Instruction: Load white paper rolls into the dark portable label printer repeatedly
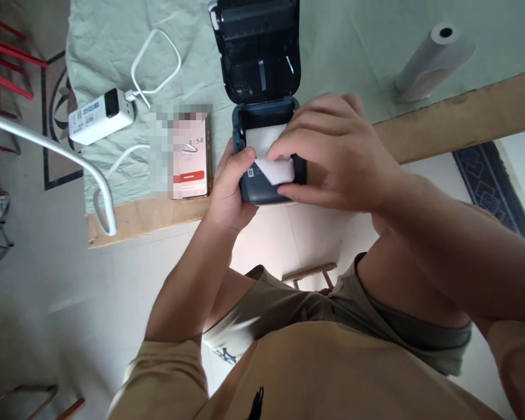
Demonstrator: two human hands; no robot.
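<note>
A small dark label printer (262, 192) is held over the table's front edge with its black lid (262, 58) swung up. My left hand (231, 186) grips the printer's left side, its thumb lying on the front rim. Inside the compartment sits white paper (265, 139), and its loose end (276, 170) folds out over the front. My right hand (328, 151) has its fingers closed around that paper end, with index finger and thumb at its edges. Part of the paper and the printer's right side are hidden behind my right hand.
Left of the printer lies a phone (192, 157), partly pixelated. A white power bank (100, 116) with a white cable (133, 70) rests farther left. A white paper roll (435, 64) stands back right. A white curved rod (70, 153) crosses the left side. Red chair (9, 52) at far left.
</note>
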